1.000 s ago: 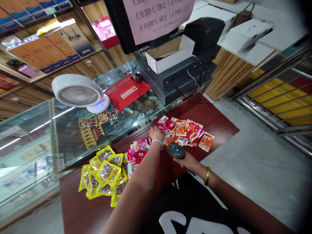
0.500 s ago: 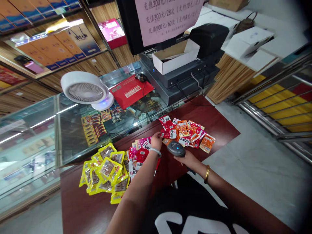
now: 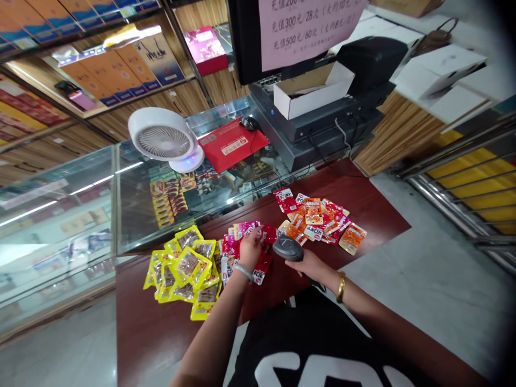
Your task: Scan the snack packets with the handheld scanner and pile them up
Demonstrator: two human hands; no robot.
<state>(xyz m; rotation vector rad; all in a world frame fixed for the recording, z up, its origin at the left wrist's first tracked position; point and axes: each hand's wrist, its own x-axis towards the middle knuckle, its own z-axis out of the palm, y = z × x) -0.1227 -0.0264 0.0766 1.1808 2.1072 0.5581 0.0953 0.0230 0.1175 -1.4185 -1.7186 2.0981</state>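
My left hand [image 3: 250, 249] is closed on a red snack packet [image 3: 269, 233], holding it by its left end over the middle pile of red and pink packets [image 3: 229, 251]. In my right hand [image 3: 312, 265] is a dark grey barcode scanner [image 3: 287, 248], its head close to the right end of that packet. Left of the middle pile lie several yellow-edged snack packets [image 3: 189, 266] with clear windows. Beyond the scanner, to the right, orange and red packets [image 3: 313, 212] lie in a loose, overlapping spread. My fingers partly cover the held packet.
The packets rest on a dark red-brown table [image 3: 153, 344] along a glass display counter [image 3: 135, 231]. On the counter stand a white fan [image 3: 161, 134], a red mat [image 3: 236, 145] with a mouse, and a monitor base [image 3: 298, 131] bearing a white box [image 3: 314, 97]. Metal railing [image 3: 451, 209] stands at right.
My left hand has moved left, away from the right-hand packets to above the middle pile, with the red packet in it. The scanner stays in my right hand. The view has shifted slightly.
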